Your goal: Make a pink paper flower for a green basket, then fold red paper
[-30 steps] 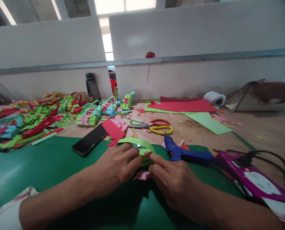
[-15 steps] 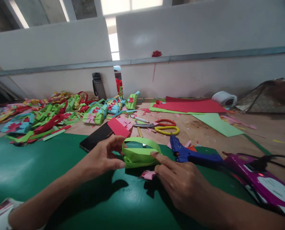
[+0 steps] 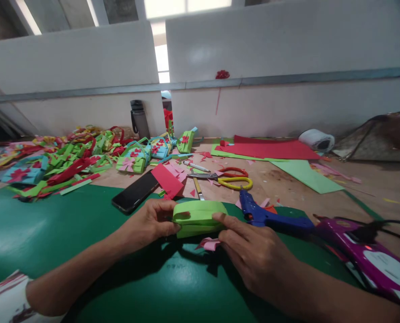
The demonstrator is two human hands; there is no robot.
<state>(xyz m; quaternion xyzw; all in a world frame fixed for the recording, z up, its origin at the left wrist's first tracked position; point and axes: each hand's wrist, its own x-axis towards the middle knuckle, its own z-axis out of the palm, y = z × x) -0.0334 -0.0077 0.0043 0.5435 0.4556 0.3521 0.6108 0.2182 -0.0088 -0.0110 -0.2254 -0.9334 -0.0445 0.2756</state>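
A small light-green paper bag (image 3: 200, 228) with a strip handle is held just above the green mat. My left hand (image 3: 159, 220) pinches its left end between thumb and fingers. At the other end, the index finger of my right hand (image 3: 250, 251) presses on the bag's edge. The lower fingers of that same hand, partly hidden, hold a pink paper flower (image 3: 209, 244) just below the bag. Right of the bag lies a blue hot glue gun (image 3: 270, 220). Behind it are scissors (image 3: 233, 178) with red and yellow handles and a yellow cutter knife (image 3: 198, 188).
A black phone (image 3: 135, 193) and red paper (image 3: 168, 180) lie behind my left hand. Finished paper bags (image 3: 132, 162) and scraps pile up at left, near a dark bottle (image 3: 139, 120). Far right are a purple power strip (image 3: 364, 258) with cables and a handbag (image 3: 378, 139).
The green bag has tipped, so its handle now lies lower across it. My left fingers have closed onto its left end; my right hand has hardly moved.
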